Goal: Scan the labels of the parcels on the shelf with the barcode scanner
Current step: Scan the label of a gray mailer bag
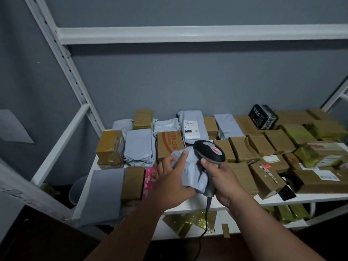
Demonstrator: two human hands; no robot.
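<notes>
- My right hand grips the barcode scanner by its handle, fingers curled round it; the dark head with its grey top and red mark sits above my knuckles and points away from me toward the back of the shelf.
- The scanner's cable drops from the handle's base past the shelf's front edge and out of view below.
- My left hand holds a crumpled grey poly mailer at the front of the shelf, thumb under a fold and fingers laid over its top edge. The mailer lies just beside the scanner handle, touching it as far as I can tell. I see no label on the side facing me.
- Behind the scanner head stands another grey mailer with a white label, barcode printed at its top.
- Left of it is a brown carton with red print, and farther left a taped brown box and a grey bag.
- At the front left, a large grey parcel overhangs the shelf edge, next to a brown box and a pink box that my left hand partly covers.
- The right half of the shelf is packed with brown cartons; a black box with white characters sits near the back wall, and a carton with a white label lies at the front right.
- More yellow-taped parcels show on the level below.
</notes>
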